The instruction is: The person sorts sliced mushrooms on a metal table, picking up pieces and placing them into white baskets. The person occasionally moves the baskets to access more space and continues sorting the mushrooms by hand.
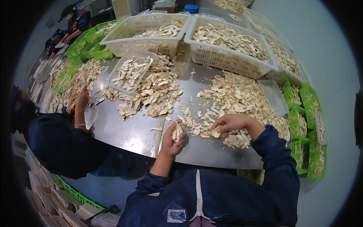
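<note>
My left hand (172,139) is raised at the front of the steel table (127,136), palm up, with its fingers closed around a small bunch of dried mushroom slices (177,132). To its right, my right hand (231,124) pinches a single pale slice (216,132) low over the scattered ones. A large heap of dried slices (235,96) spreads behind and to the right of that hand. A smaller pile (237,139) lies just under my right wrist. Another heap (158,90) is farther left, with a clear plastic tub of slices (129,72) resting on it.
Two white perforated crates (153,46) (227,61) hold slices at the back. Green baskets (303,127) line the right edge, beside a translucent lid or tray (273,96). A co-worker (62,142) sits close on my left, hands in another heap. More people (75,24) work far left.
</note>
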{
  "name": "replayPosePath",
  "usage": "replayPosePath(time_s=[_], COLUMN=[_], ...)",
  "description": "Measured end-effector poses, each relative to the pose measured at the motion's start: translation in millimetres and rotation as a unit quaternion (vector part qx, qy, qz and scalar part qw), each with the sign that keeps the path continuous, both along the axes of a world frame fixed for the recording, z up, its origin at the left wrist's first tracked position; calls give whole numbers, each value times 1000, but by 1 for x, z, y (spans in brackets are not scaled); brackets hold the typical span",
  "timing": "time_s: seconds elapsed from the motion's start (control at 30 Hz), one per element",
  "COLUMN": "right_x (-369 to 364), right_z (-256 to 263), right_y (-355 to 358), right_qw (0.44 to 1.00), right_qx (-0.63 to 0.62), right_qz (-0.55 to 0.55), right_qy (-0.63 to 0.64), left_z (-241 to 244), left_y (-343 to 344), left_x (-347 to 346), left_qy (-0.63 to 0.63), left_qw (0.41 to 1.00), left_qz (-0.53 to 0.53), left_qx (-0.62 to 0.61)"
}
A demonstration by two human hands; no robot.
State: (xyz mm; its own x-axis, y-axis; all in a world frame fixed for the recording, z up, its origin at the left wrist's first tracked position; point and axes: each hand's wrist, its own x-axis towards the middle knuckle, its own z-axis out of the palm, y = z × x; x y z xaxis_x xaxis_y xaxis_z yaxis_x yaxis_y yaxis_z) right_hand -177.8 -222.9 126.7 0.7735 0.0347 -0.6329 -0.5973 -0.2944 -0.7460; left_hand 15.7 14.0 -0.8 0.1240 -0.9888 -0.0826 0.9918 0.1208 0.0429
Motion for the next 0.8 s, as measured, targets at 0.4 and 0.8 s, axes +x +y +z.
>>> replayPosePath(time_s=[0.4, 0.8], right_x=[156, -53], right_z=[32, -77], right_y=[-16, 62], right_qw=[842, 733], right_qx=[-133, -594], right_qz=[-307, -80], right_qy=[-423, -322], left_z=[-11, 2], left_y=[-4, -5], left_x=[4, -3], left_qy=[-3, 2], left_qw=[1000, 1000], left_qz=[3, 4], left_qx=[2, -2])
